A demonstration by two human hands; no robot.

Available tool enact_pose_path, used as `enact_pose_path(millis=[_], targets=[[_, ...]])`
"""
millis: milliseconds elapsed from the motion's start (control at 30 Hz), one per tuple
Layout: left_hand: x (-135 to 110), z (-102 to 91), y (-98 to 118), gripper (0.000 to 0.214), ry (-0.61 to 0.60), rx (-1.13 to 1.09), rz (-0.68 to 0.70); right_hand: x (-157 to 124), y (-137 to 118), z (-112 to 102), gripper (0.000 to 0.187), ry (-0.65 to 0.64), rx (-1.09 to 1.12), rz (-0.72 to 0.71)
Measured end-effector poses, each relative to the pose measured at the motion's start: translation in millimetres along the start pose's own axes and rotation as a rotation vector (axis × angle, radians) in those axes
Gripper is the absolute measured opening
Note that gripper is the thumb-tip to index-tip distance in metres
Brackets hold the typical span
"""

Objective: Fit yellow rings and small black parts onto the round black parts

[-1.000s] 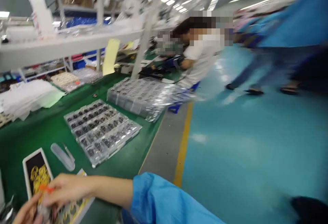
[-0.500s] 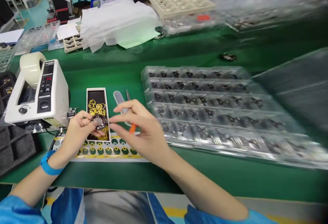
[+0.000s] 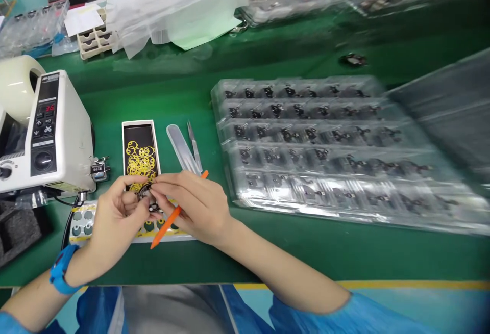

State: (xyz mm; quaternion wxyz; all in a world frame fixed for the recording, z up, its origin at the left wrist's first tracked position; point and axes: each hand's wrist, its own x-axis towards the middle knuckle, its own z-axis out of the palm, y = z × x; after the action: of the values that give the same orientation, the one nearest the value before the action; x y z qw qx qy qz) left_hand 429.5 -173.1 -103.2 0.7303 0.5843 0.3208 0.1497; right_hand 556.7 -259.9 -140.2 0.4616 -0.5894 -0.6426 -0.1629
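- Position: the round part [image 3: 147,195] is held above the near end of the white box [image 3: 124,143], clear of the worktop [image 3: 268,255].
- Left hand [image 3: 115,219]: thumb and fingers pinch the round part by its edge. A slack or uneven pinch could let it slip.
- Right hand [image 3: 197,205]: fingertips are drawn close together at the rim; whether they grip anything small there cannot be told. Excess pressure could tilt the round part.
- The orange tool [image 3: 167,229] is held crosswise in the right hand, its pointed end projecting over the printed sheet [image 3: 182,237]. A turn of the wrist could drag that point across the sheet or knock the left hand.
- Loose yellow rings [image 3: 140,163] lie tangled in the white box directly beyond the fingers. A dropped piece could land among them; a brushing finger could lift several at once.
- The tweezers [image 3: 194,148] lie beside the clear plastic strip [image 3: 180,148], near the right hand. A backward sweep could displace both.
- The compartment tray [image 3: 325,215] stands open to the right, small dark pieces in its cells. A knock from the right forearm could jostle them.
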Motion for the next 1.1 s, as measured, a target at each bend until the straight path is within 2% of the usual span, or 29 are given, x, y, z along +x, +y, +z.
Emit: enact_pose_path(millis=[167,367,600,700,867,900,967,1033,1100], targets=[[-2,1.2,-3,0.024,0.015,0.061,0.030,0,3,-4,0.009,-0.037,0.006,-0.061],[-7,0.9,-9,0.024,0.074,0.183,0.107,-2,-6,-4,0.012,0.000,-0.082,-0.024],[-5,2.0,-4,0.022,0.113,0.166,0.065,-4,-9,4,0.016,0.039,-0.118,0.016],[0,-0.9,-4,0.021,0.100,0.130,0.039,-2,-9,1,0.012,-0.001,0.035,0.136],[11,-7.5,-5,0.021,0.087,0.017,-0.043,6,-2,-17,0.005,-0.007,0.414,0.548],[12,-8.5,-4,0.021,0.075,-0.001,-0.059,8,0,-20,0.004,-0.043,0.473,0.618],[13,-10.2,-2,0.020,0.044,-0.031,-0.076,12,4,-24,0.011,-0.209,0.596,0.699],[13,-11.1,0,0.018,0.007,-0.049,-0.078,15,6,-26,0.012,-0.416,0.717,0.687],[12,-11.2,2,0.015,-0.033,-0.053,-0.103,16,5,-26,0.011,-0.515,0.774,0.622]])
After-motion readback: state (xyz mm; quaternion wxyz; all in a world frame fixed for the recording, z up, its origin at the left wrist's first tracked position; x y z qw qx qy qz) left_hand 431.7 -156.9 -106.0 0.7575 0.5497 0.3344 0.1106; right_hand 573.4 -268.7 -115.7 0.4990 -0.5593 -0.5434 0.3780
